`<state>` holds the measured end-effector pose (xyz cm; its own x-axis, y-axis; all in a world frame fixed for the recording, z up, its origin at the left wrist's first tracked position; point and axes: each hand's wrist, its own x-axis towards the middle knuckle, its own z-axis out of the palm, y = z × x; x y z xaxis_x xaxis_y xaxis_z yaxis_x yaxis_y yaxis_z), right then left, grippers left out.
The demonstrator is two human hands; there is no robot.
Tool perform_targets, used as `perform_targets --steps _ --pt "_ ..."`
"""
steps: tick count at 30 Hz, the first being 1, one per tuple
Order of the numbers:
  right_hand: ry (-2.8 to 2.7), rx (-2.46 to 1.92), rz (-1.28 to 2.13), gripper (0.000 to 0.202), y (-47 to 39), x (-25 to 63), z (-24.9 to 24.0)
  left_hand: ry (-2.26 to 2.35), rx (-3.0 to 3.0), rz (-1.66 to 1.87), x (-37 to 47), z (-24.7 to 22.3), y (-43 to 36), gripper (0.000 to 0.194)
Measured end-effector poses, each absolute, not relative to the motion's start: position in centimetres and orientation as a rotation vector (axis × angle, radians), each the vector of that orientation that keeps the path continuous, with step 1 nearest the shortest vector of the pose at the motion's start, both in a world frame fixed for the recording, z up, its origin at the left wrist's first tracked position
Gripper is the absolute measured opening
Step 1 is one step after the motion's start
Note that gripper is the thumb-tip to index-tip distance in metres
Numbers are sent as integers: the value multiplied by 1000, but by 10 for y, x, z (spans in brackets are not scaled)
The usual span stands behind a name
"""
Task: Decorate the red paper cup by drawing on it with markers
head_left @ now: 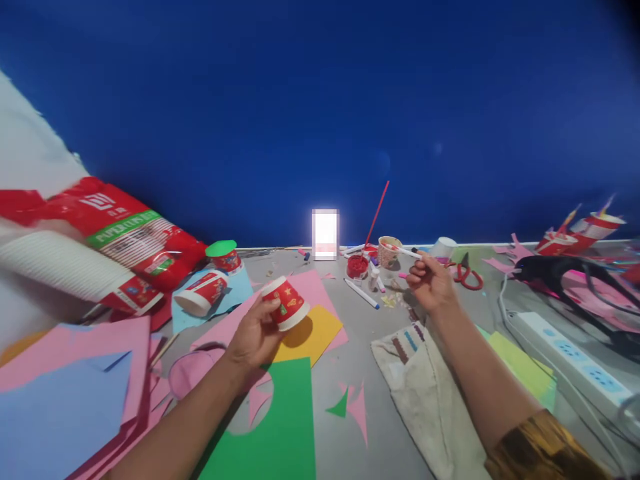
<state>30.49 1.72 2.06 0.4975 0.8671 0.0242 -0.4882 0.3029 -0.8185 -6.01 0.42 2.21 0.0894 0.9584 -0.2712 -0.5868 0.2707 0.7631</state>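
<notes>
My left hand [257, 330] is closed around a red paper cup [287, 303] with a white rim and gold prints. It holds the cup tilted over a yellow paper sheet [320, 330] and a pink sheet [320, 293]. My right hand [431, 283] pinches a slim white marker [407, 252] with a reddish tip. The tip points left, in front of a patterned cup [387, 257]; whether they touch I cannot tell. Left of that cup is a small red tub [357, 267]. A white marker with a blue end [363, 293] lies in front of the tub.
On the left are stacked paper cups [65, 267] and a red cup bag [135, 227]. A green-topped cup [224, 255] and another red cup [203, 293] stand nearby. Cut green paper [280, 427] lies in front. To the right are scissors [467, 273], a cloth pouch [415, 380] and a power strip [570, 353].
</notes>
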Motion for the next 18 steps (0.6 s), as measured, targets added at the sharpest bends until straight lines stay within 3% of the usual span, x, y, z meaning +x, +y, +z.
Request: perform_targets --steps 4,18 --pt "-462 -700 1091 28 11 302 28 716 408 1140 -62 22 3 29" --pt "-586 -569 1297 32 -2 275 41 700 419 1020 -58 24 -5 31"
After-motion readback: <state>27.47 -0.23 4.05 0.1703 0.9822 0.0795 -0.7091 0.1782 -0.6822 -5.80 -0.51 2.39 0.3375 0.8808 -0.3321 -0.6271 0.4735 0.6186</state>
